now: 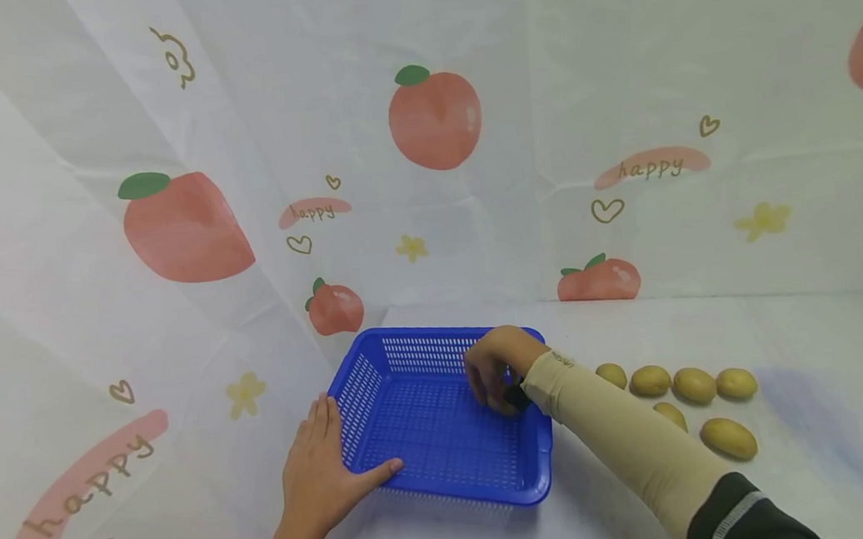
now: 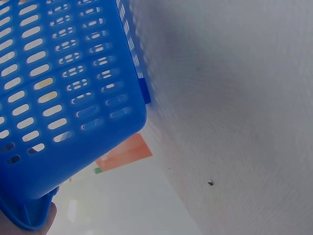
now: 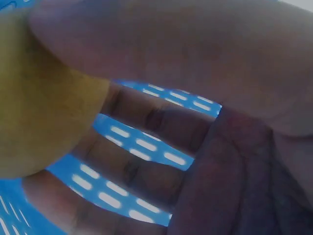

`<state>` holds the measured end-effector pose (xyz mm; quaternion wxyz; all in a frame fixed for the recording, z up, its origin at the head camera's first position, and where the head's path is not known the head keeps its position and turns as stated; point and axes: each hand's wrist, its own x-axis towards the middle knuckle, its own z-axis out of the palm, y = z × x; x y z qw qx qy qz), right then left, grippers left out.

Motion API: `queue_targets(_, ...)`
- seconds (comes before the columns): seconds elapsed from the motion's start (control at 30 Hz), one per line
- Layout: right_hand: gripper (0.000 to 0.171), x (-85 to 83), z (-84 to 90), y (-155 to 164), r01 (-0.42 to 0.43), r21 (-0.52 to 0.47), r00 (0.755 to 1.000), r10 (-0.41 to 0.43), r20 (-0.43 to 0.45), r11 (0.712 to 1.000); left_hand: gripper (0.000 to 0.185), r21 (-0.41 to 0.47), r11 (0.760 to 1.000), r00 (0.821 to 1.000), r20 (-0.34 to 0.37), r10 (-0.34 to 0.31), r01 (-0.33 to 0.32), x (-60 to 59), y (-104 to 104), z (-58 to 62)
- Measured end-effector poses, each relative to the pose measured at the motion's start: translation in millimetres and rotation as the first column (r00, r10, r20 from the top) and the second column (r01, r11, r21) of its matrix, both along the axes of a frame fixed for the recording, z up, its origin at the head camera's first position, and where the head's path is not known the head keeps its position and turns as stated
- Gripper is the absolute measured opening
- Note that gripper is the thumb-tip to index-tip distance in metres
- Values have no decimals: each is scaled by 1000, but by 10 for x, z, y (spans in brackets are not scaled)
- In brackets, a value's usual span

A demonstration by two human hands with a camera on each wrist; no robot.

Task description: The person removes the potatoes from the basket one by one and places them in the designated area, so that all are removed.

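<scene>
A blue plastic basket point(image 1: 445, 469) with slotted walls stands on the white table, its floor bare to the left of the right hand. My right hand point(image 1: 493, 369) reaches down inside the basket at its right end, holding a yellow potato point(image 3: 44, 107) between thumb and curled fingers. In the head view that potato is mostly hidden under the hand. My left hand point(image 1: 321, 465) rests against the basket's near left corner, its fingers straight along the left rim and the thumb stretched over the front rim. The left wrist view shows the basket's slotted wall point(image 2: 73, 161) up close.
Right of the basket lie several loose potatoes point(image 1: 694, 385) on the white tabletop point(image 1: 828, 459), one of them partly behind the right sleeve point(image 1: 623, 431). A white cloth point(image 1: 512, 130) printed with peaches hangs behind and along the left side.
</scene>
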<state>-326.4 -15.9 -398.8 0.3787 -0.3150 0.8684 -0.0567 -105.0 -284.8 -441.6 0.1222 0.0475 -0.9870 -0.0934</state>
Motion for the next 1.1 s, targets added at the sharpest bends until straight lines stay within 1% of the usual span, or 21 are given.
queue_targets(0.13, 24, -19, -25, -4, -17, 18, 999, 16, 41, 1000, 148, 1, 1000, 1000, 5, -2, 2, -7, 1, -7)
queue_targets(0.27, 21, -27, -21, 4, -25, 10, 997, 24, 80, 1000, 147, 1, 1000, 1000, -2, -5, 5, -14, 6, 6)
queue_targets(0.43, 19, -43, -25, 17, -71, -9, 990, 72, 119, 997, 147, -2, 1000, 1000, -1, -5, 5, -12, 5, 11)
queue_targets(0.53, 17, -52, -34, 22, -95, -31, 981, 99, 169, 995, 149, -2, 1000, 1000, 4, -5, 5, -7, 0, 7)
queue_targets(0.7, 18, -54, -61, 26, -110, -97, 955, 132, 266, 989, 148, -16, 1000, 1000, -2, -4, 4, -12, 4, 8)
queue_targets(0.8, 18, -49, -73, 21, -106, -141, 933, 147, 328, 984, 147, -21, 1000, 1000, -7, -5, 4, -17, 6, 9)
queue_targets(0.9, 18, -44, -88, 7, -102, -178, 906, 166, 390, 979, 147, -18, 1000, 1000, -6, -3, 3, -12, 9, 7)
queue_targets(1.0, 18, -32, -95, -2, -99, -211, 885, 183, 428, 973, 148, -12, 1000, 1000, -7, -2, 2, -7, 15, 6)
queue_targets(1.1, 19, -13, -87, -2, -89, -237, 873, 190, 448, 967, 147, -8, 1000, 1000, -8, 0, 0, -6, 23, 14)
